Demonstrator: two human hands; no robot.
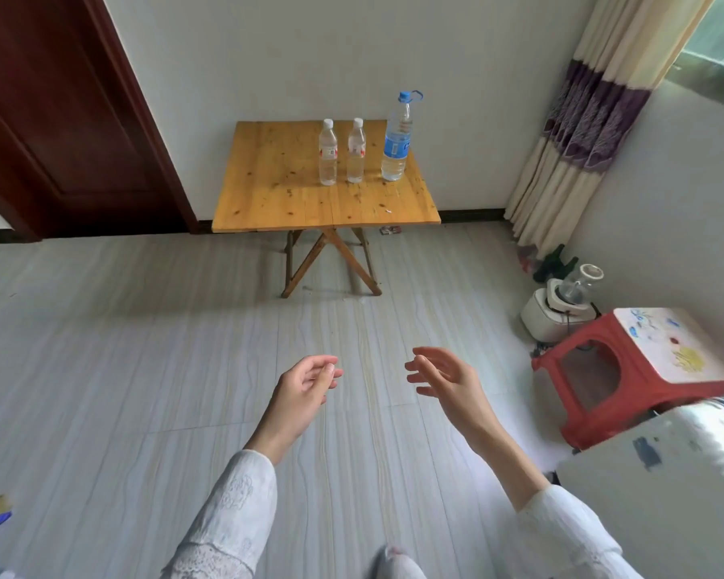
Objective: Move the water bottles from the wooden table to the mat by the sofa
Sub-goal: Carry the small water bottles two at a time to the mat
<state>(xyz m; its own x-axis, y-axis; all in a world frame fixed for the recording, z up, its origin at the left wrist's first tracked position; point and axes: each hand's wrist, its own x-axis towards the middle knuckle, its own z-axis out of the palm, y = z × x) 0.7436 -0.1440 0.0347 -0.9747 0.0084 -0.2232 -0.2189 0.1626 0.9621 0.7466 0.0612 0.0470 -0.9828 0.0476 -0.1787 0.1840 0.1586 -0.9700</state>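
Three water bottles stand upright on the wooden folding table (281, 202) against the far wall. Two are small and clear with white caps, the left small bottle (327, 154) and the right small bottle (356, 152). To their right is a taller bottle (397, 140) with a blue label and blue cap. My left hand (306, 384) and my right hand (444, 378) hover over the floor well short of the table, fingers loosely curled, holding nothing. No mat or sofa is in view.
A red plastic stool (627, 374) stands on the right, with a white appliance (556, 311) and dark bottles behind it near the curtain (577, 131). A white surface (665, 495) fills the lower right corner. A dark wooden door (51, 119) is at left. Grey tiled floor (143, 348) lies between me and the table.
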